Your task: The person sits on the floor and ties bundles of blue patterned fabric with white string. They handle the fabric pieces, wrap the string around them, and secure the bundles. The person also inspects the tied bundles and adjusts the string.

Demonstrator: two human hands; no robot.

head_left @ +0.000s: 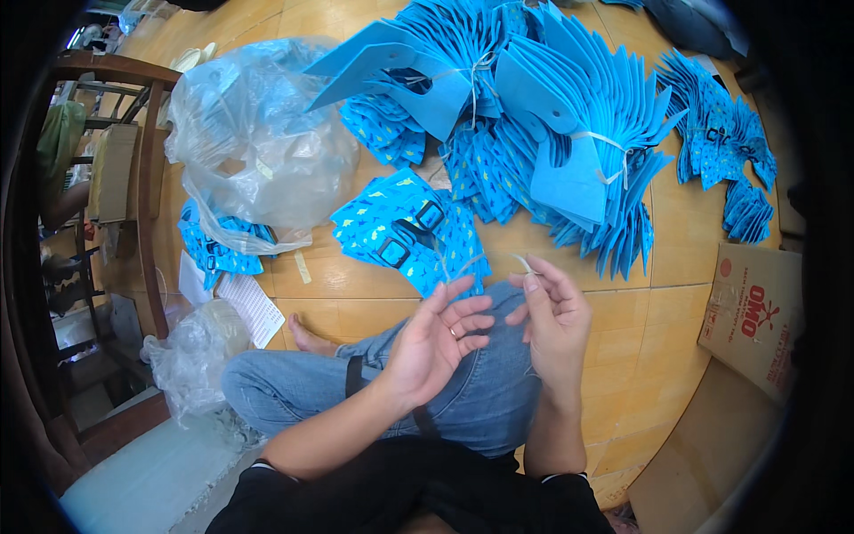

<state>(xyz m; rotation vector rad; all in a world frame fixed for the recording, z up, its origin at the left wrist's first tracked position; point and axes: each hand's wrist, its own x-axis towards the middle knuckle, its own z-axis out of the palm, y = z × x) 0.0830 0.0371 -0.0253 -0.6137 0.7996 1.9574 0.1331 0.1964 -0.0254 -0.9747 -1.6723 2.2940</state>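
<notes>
My right hand [553, 325] pinches a thin whitish tie string [519, 262] between thumb and index finger. My left hand [438, 343] is palm up, its fingers spread and curved, a ring on one of them; more of the pale string shows just beyond its fingertips. In front of both hands lies a stack of blue patterned fabric pieces [378, 214] with black plastic buckles [392, 253]. The string's path around that stack is partly hidden. Both hands hover over my jeans-clad legs [485, 383].
Fanned bundles of blue foam sheets [569, 182], tied with string, lie ahead. A clear plastic bag [267, 151] is at the left, another patterned bundle [712, 133] at the far right. A cardboard box [756, 311] stands right; a wooden frame [147, 205] and paper sheet [252, 307] are left.
</notes>
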